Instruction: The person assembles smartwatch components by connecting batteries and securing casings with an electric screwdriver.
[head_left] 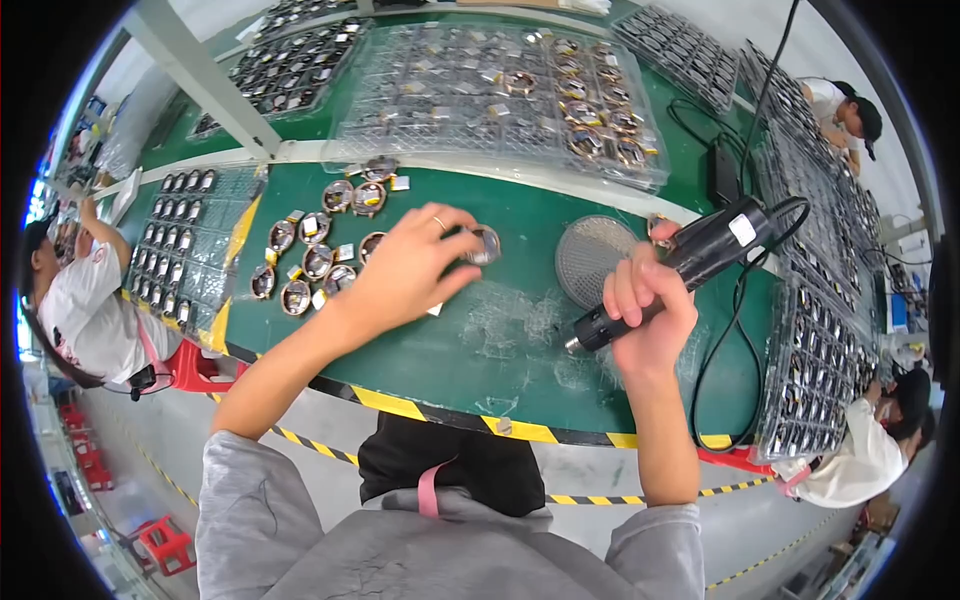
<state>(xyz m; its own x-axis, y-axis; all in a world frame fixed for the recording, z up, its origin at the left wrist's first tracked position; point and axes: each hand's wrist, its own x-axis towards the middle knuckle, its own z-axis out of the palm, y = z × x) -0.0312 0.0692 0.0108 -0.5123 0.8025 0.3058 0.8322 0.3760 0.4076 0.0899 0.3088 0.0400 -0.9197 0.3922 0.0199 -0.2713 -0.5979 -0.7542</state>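
In the middle of the green workbench, my left hand [425, 262] has its fingertips and thumb closed at the near-left edge of a round watch case [486, 245] with a copper-coloured rim. My right hand [648, 305] is wrapped round a black corded electric screwdriver [705, 252], its tip slanting down to the left, above the bench and apart from the watch case. Between the hands lies a round grey perforated disc [592, 262]. Left of my left hand, several watch cases [317, 262] with yellow-and-silver parts are spread out; some are partly hidden by that hand.
Clear plastic trays [460, 90] of watch parts fill the raised shelf behind. Another loaded tray [170, 245] stands at the left, and stacked trays [815, 370] at the right. The screwdriver's cable [738, 335] loops down on the right. Co-workers [85, 285] sit on both sides.
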